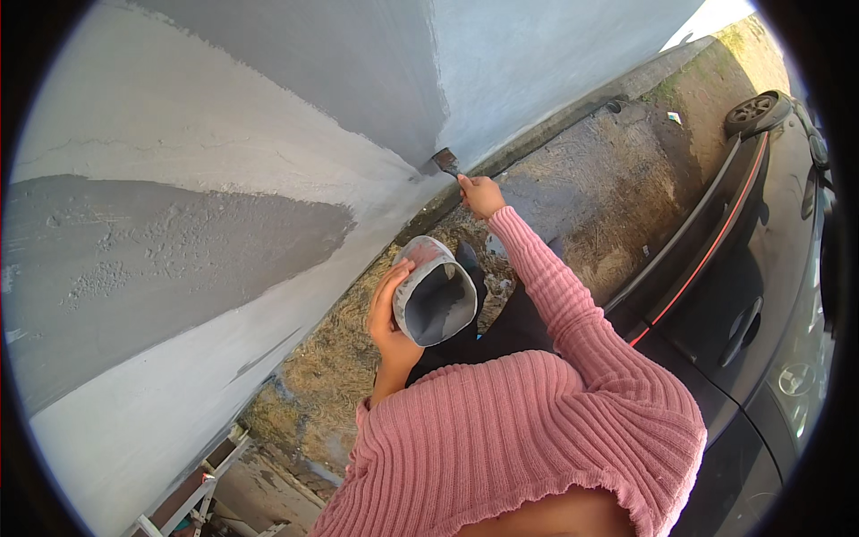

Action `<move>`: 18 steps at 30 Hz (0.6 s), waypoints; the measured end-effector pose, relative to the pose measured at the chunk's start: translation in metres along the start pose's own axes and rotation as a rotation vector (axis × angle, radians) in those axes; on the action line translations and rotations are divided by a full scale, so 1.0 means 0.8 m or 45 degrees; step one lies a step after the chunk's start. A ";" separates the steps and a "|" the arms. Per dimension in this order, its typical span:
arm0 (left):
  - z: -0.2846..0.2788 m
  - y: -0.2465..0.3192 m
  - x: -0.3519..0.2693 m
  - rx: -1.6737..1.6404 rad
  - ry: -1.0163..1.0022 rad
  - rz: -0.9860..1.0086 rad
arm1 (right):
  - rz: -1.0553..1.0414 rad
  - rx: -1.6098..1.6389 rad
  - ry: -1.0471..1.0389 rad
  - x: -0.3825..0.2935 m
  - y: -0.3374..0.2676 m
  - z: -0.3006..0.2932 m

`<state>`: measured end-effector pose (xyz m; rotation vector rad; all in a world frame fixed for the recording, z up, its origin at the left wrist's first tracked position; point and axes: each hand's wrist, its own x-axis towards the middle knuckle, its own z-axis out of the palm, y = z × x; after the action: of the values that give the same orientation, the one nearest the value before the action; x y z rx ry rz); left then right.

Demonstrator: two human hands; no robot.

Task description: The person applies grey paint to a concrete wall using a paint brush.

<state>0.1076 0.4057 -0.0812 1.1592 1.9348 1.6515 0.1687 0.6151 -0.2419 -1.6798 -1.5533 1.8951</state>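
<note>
My right hand (482,197) grips the handle of a flat paintbrush (446,161), whose bristles lie at the lower edge of a dark grey painted patch (376,74) on the wall. My left hand (391,321) holds a paint-smeared container (429,258) from its side, its mouth tilted towards me and grey paint visible inside. Lighter, pale bluish-grey wall (530,60) borders the dark patch on the right. Another dark grey patch (168,248) with a rough, bumpy surface spreads over the wall at the left.
A black car (725,288) with a red stripe stands close on my right. Below the wall runs a low concrete ledge (557,124), beside rough, stained ground (584,194). A metal frame (194,493) leans or stands at the lower left. Small litter (674,118) lies farther off.
</note>
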 end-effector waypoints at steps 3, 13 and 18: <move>0.004 0.010 0.008 0.022 -0.032 0.050 | 0.031 0.159 -0.123 -0.032 -0.034 -0.026; 0.014 0.021 0.019 -0.053 0.037 0.118 | -0.668 0.497 -0.192 -0.160 -0.138 -0.064; 0.015 0.019 0.016 -0.004 -0.014 0.135 | -0.830 0.485 -0.071 -0.088 -0.100 -0.035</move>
<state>0.1142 0.4228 -0.0671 1.2874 1.8928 1.6972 0.1776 0.6171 -0.1321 -0.8318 -1.4032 1.7315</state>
